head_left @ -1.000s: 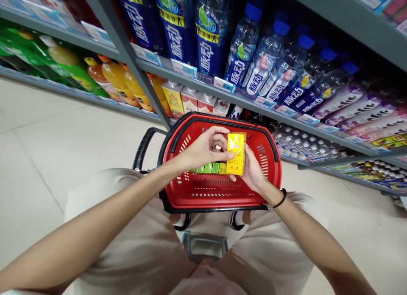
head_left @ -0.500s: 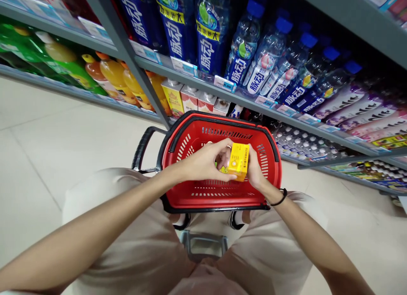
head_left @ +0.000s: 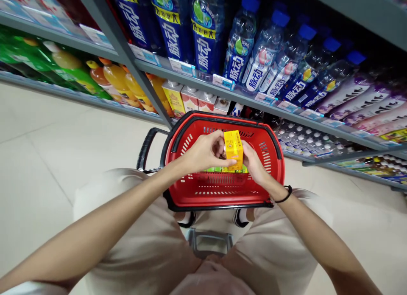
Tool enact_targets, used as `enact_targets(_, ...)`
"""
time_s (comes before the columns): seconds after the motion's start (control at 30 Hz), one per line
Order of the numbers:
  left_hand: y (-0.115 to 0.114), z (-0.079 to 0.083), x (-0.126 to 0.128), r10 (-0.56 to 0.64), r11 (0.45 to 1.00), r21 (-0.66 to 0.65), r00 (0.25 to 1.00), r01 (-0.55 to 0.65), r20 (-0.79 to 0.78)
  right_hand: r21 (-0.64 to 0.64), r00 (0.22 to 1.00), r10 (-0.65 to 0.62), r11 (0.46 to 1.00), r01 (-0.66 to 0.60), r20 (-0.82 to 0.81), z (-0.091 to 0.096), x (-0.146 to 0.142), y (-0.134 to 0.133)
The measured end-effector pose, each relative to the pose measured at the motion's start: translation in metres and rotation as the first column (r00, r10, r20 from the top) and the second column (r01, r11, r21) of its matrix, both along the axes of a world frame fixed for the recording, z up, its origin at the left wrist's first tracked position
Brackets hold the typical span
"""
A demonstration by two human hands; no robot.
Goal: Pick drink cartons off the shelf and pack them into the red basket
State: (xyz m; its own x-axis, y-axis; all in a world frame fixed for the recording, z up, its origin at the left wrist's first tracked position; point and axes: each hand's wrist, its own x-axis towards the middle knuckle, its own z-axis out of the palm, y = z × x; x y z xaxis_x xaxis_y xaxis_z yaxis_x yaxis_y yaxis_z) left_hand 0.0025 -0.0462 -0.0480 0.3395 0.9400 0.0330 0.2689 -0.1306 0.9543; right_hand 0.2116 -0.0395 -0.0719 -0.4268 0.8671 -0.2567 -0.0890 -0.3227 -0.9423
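Observation:
Above the red shopping basket (head_left: 219, 197), a small yellow-orange drink carton (head_left: 233, 148) is held upright between my two hands. My left hand (head_left: 208, 150) grips it from the left, the thumb across its near side and the other fingers curled behind. On the carton's right side, my right hand (head_left: 252, 159) is pressed against it, its fingertips partly hidden by the carton. Lower in the basket, green and yellow packs (head_left: 219, 169) show just below the carton, mostly covered by my hands.
Ahead runs a grey shelf (head_left: 197, 78) with blue-capped drink bottles (head_left: 240, 44) on it. Orange juice bottles (head_left: 121, 80) and large cartons (head_left: 174, 97) stand on the lower level. The basket's black handle (head_left: 148, 148) sticks out left. My legs flank the basket on the tiled floor (head_left: 41, 159).
The carton has risen slightly and turned more upright in my hands. More of the green and yellow packs in the basket shows beneath it.

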Motion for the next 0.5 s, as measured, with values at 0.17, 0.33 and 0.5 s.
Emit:
enact_targets(0.17,0.005,-0.004,-0.003,0.093,0.992,-0.084,0.995,-0.089,0.046,-0.101,0.989,0.035,0.994,-0.05,-0.145,0.011,-0.005,-0.005)
enact_targets(0.33,0.008,-0.003,-0.004,0.082,0.974,-0.22,0.992,-0.059,0.099,-0.098,0.998,0.041,0.994,-0.046,-0.056,0.009,-0.005,-0.007)
enact_targets(0.5,0.014,-0.007,-0.011,0.013,0.97,-0.242,0.995,0.013,0.102,0.062,0.986,0.113,0.991,-0.121,0.123,-0.002,0.006,-0.006)
